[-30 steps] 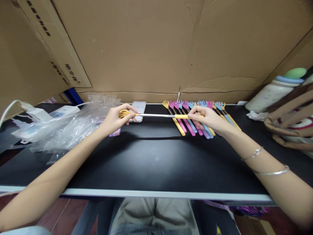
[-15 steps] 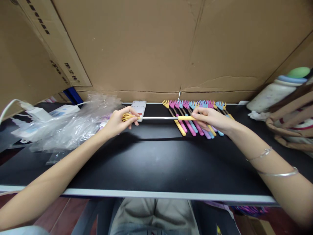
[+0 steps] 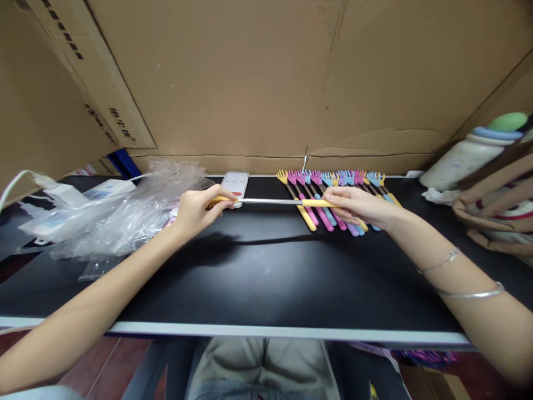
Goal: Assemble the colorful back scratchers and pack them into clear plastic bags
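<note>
Yellow telescopic back scratcher (image 3: 275,201) is being held stretched out level above the black table (image 3: 266,278), just in front of the phone (image 3: 235,181). Left hand (image 3: 195,208) is pinching the claw end just left of the phone; right hand (image 3: 358,203) is gripping the yellow handle to the phone's right, over the row of coloured scratchers (image 3: 333,194). Judgement: keep both ends in line along the rod's axis, so the chrome sections are sliding without binding.

Surface: black table (image 3: 266,278), pale near edge.
Far middle: phone (image 3: 235,183) lying flat.
Far right of middle: row of coloured back scratchers (image 3: 328,191).
Left: crumpled clear plastic bags (image 3: 116,214).
Far right: bottle (image 3: 462,161), woven basket (image 3: 491,216).
</note>
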The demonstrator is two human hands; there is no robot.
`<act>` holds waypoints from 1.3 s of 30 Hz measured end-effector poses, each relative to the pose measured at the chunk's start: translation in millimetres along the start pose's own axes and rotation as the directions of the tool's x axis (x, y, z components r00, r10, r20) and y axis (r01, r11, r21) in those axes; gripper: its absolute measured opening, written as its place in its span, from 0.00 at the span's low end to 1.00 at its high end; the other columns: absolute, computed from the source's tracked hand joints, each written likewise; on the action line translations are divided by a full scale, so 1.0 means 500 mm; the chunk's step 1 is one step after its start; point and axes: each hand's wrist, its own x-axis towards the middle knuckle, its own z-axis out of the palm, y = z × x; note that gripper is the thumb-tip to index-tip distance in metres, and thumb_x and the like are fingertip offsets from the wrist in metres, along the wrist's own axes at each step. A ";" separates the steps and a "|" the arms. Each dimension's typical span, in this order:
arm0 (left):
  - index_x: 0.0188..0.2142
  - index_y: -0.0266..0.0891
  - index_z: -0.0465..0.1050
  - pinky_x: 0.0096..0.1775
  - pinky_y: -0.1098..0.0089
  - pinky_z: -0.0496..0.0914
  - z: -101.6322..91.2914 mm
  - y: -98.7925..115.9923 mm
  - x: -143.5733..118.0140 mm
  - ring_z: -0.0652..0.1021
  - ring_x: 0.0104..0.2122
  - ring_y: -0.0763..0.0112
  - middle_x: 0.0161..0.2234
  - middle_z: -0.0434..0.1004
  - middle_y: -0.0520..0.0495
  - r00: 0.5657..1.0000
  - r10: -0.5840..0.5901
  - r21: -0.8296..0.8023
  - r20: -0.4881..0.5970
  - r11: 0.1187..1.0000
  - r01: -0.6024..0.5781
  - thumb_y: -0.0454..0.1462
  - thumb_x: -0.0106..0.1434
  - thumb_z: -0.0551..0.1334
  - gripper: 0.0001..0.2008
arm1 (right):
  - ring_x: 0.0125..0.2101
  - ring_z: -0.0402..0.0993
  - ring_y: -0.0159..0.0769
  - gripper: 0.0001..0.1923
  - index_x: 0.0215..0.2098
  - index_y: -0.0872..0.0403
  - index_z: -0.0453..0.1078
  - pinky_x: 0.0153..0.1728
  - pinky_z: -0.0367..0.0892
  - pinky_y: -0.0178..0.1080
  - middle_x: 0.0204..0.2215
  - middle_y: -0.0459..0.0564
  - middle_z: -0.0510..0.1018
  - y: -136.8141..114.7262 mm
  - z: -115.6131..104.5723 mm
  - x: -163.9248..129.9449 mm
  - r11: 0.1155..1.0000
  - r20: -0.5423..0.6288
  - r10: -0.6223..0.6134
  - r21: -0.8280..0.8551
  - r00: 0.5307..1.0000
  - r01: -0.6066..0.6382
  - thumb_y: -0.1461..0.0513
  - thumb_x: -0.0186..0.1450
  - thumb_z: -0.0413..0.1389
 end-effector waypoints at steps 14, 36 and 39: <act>0.36 0.37 0.69 0.26 0.77 0.69 -0.013 0.002 0.027 0.73 0.19 0.79 0.27 0.78 0.50 0.947 -0.278 -0.379 0.163 0.868 0.320 0.43 0.61 0.63 0.11 | 0.13 0.65 0.26 0.18 0.42 0.53 0.66 0.13 0.59 0.30 0.19 0.43 0.74 -0.078 -0.024 -0.039 0.991 -0.004 -0.102 -0.091 0.995 0.101 0.52 0.60 0.60; 0.35 0.37 0.67 0.25 0.77 0.68 0.005 0.010 0.021 0.73 0.19 0.78 0.27 0.78 0.49 0.927 -0.340 -0.383 0.156 0.844 0.374 0.45 0.59 0.64 0.14 | 0.15 0.67 0.28 0.15 0.31 0.52 0.61 0.14 0.62 0.32 0.19 0.43 0.72 -0.007 0.035 -0.023 0.958 -0.339 -0.281 -0.035 0.898 0.286 0.52 0.60 0.61; 0.36 0.37 0.67 0.25 0.76 0.69 0.007 0.010 0.019 0.72 0.18 0.78 0.27 0.78 0.49 0.922 -0.339 -0.362 0.186 0.849 0.385 0.46 0.60 0.63 0.14 | 0.15 0.66 0.28 0.17 0.30 0.52 0.59 0.12 0.61 0.31 0.19 0.42 0.72 0.007 0.035 -0.014 0.952 -0.344 -0.253 0.079 0.904 0.296 0.52 0.59 0.61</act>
